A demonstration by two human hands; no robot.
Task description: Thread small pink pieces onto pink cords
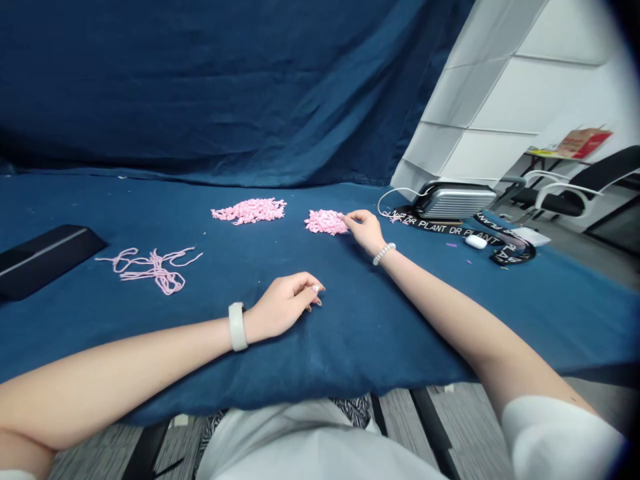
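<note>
My right hand (366, 231) reaches to the right edge of a small heap of pink knotted yarn pieces (324, 222). Its thumb and index finger are pinched together on the pieces there. Nearer to me, my left hand (286, 305) rests low over the blue cloth, fingers curled and thumb against the index finger; whether anything is inside cannot be seen. A wider heap of pink yarn pieces (255, 210) lies to the left of the small one. Loose pale pink strands (157, 270) are tangled on the cloth farther left.
Blue cloth (380, 333) covers the table, with a blue curtain behind. At left lies a dark wedge-shaped object (47, 260). On the right are a silver ribbed case (457, 201), a black lettered strap (440, 230) and a small white case (476, 242).
</note>
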